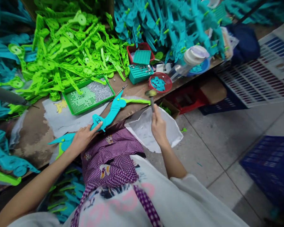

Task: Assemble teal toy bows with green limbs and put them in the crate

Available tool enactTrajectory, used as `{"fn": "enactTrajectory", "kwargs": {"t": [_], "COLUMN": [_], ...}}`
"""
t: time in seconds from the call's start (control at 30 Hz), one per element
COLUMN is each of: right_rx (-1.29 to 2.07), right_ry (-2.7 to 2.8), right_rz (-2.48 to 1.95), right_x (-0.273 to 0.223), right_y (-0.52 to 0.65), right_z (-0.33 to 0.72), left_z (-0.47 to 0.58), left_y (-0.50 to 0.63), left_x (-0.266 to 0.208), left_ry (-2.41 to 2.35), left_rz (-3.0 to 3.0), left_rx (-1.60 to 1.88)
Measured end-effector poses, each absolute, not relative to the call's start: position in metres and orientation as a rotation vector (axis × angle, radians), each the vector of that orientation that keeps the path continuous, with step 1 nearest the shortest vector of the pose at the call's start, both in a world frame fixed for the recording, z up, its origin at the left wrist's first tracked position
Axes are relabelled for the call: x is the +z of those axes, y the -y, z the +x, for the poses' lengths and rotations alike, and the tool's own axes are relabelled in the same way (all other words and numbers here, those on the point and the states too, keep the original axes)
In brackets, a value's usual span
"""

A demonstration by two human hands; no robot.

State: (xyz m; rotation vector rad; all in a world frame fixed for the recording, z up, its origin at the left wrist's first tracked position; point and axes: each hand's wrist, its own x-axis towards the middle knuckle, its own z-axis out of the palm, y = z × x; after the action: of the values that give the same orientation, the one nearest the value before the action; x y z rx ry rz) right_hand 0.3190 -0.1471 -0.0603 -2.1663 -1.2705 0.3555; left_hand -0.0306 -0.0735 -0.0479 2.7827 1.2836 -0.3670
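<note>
My left hand grips the near end of a turquoise plastic part lying along the bench's front edge, its index finger stretched over it. A lime-green arm sticks out to the right from that part. My right hand is closed around the handle of a small hammer. The hammer is raised, its yellowish head blurred, near the tip of the lime-green arm. Another turquoise part with a lime-green piece lies partly behind my left forearm. A green tray of small silvery metal pieces stands just beyond.
Lime-green parts are heaped at the back left, turquoise parts at the back right. A teal basket, a red basket and a clear bottle stand along the edge. Crates sit on the floor.
</note>
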Motion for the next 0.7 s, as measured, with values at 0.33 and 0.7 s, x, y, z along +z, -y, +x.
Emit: {"fn": "enactTrajectory", "kwargs": {"t": [0.33, 0.7], "right_rx": [0.533, 0.861], "right_ry": [1.204, 1.842], "right_rz": [-2.02, -1.494], "right_x": [-0.071, -0.068], "right_y": [0.14, 0.147], "right_z": [0.32, 0.212], "left_z": [-0.009, -0.085], "left_y": [0.05, 0.127], "left_x": [-0.051, -0.059], "left_ry": [-1.333, -2.044], "left_rz": [2.801, 2.356], "left_rx": [-0.245, 0.817]}}
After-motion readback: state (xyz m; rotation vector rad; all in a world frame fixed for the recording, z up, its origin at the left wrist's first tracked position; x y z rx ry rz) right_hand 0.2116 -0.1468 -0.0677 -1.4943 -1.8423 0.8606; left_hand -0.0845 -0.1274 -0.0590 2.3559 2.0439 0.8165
